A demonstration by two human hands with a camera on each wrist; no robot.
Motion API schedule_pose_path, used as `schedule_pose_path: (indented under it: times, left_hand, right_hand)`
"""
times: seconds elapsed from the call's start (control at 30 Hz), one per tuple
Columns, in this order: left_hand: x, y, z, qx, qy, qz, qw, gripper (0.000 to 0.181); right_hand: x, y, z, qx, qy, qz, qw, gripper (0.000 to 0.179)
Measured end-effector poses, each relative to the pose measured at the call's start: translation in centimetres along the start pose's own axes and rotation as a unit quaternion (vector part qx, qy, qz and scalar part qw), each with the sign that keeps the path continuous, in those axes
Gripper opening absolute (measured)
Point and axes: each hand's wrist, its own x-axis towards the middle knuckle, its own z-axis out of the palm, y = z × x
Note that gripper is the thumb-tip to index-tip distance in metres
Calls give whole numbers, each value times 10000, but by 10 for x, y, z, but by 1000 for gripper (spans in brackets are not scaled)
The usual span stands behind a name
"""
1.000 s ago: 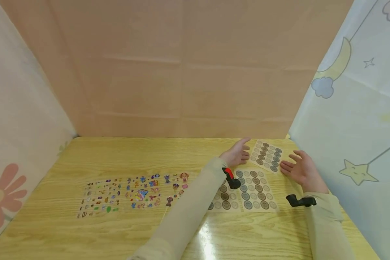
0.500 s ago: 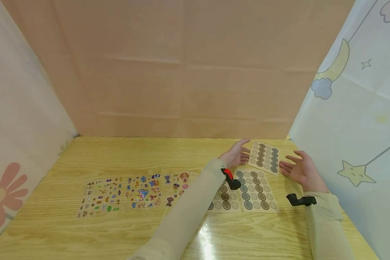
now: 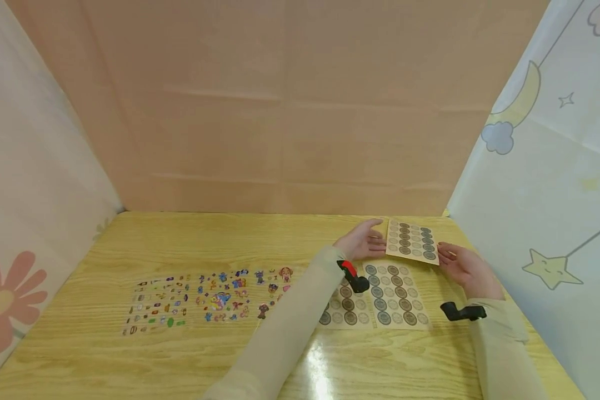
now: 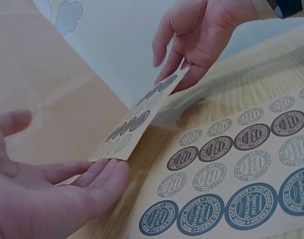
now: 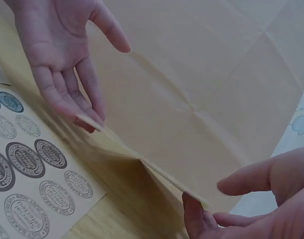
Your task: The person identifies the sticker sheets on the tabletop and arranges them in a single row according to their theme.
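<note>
In the head view a sheet of round stickers is raised off the table, its near edge lifted and its surface tilted. My left hand touches its left edge; in the left wrist view the straight fingers lie under the edge, thumb apart. At the opposite edge is my right hand, its fingertips touching the sheet near a corner. From the right wrist view the sheet appears almost edge-on, with the right thumb away from it. A flat sticker sheet lies just in front.
Beside it lies another round-sticker sheet, partly covered by the left sleeve. Farther left are colourful sticker sheets, one with small items and one with cartoon figures. A patterned wall borders the wooden table on the right.
The sheet between my hands has risen from lying nearly flat and turned squarer to me, its near edge lifted. My right hand has shifted slightly and turned, its fingers now at the sheet's edge.
</note>
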Motion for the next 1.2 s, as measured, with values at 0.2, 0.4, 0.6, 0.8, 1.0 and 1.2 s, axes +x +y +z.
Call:
schedule_pose_path:
  times: [0.2,0.4,0.6,0.8,1.0,1.2]
  left_hand:
    - [-4,-6,-1,-100,-21,31,9999,39]
    - [-11,-10,-1,95,248,199,9995,21]
    - [-21,-16,2,592,380,761,9946,25]
    - [-39,-31,9,1127,589,1270,9837,23]
    - [-56,-48,25,987,748,1510,9808,34]
    - [-67,-64,41,848,828,1757,9773,42]
  right_hand:
    - [0,8,-2,-1086,-480,-201,9927,71]
    - [-6,11,1,-1219,-737,-502,9885,70]
    - [-16,11,6,-1153,-1442,-865,9790,74]
    - [-35,17,3,-1861,-1374,-1301,9641,67]
    - [-51,22,-8,-2026,-1472,-1582,9551,45]
    - [-69,27,-19,-2274,-1174,-1808,9496,41]
